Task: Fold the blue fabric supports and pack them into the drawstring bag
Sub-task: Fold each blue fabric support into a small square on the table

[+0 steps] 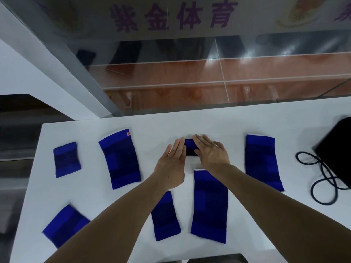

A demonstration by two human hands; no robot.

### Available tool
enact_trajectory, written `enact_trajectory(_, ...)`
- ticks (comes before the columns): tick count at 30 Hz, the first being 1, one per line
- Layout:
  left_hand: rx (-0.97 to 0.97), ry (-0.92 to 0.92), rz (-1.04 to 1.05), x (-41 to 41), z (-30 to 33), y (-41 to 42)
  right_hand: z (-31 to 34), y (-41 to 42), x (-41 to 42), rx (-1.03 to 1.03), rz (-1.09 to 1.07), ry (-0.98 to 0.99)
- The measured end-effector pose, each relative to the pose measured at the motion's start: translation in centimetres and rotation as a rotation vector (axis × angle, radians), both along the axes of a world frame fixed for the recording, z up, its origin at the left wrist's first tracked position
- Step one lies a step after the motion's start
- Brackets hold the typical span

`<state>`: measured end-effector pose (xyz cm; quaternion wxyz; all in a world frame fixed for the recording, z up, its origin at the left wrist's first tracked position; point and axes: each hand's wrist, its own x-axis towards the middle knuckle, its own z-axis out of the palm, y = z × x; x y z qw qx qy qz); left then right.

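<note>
Both hands, left (171,162) and right (211,153), lie flat with straight fingers on a small support (190,148) at centre frame. A black bag (336,147) sits at the right edge.

A big white table (106,204) stands by a glass wall (190,76) with purple signs (171,16) on top, and a brown wooden floor (266,73) shows behind

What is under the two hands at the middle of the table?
A small blue fabric support lies under the left hand and right hand. Only its middle strip shows; both ends are covered by the flat fingers.
</note>
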<state>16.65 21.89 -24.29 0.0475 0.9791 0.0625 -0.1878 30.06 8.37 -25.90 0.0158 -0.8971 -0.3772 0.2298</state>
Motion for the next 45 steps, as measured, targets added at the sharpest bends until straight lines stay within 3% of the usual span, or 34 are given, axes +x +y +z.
enact_trajectory(11, -0.143, -0.088, 0.262, -1.0, 2.1, -1.9, 3.4, 0.5, -0.5, 0.095, 0.028, -0.049)
enact_trajectory(16, -0.259, -0.223, 0.548, -5.4, 3.4, -4.1, 4.3, -1.4, -2.9, 0.350, -0.021, -0.144)
enact_trajectory(22, -0.327, -0.271, 0.806, -11.2, 4.8, -7.3, 4.5, -3.9, -8.3, 0.566, -0.003, -0.057)
enact_trajectory(34, -0.341, -0.132, 1.128, -17.7, 2.9, -9.4, 3.6, -4.9, -15.6, 0.297, 0.105, 0.303)
enact_trajectory(41, -0.331, -0.073, 1.113, -18.3, 1.9, -9.1, 2.1, -4.8, -16.6, 0.192, 0.218, 0.313)
enact_trajectory(45, -0.427, -0.111, 1.195, -17.8, 1.8, -8.4, 1.6, -4.6, -17.1, 0.194, 0.214, 0.317)
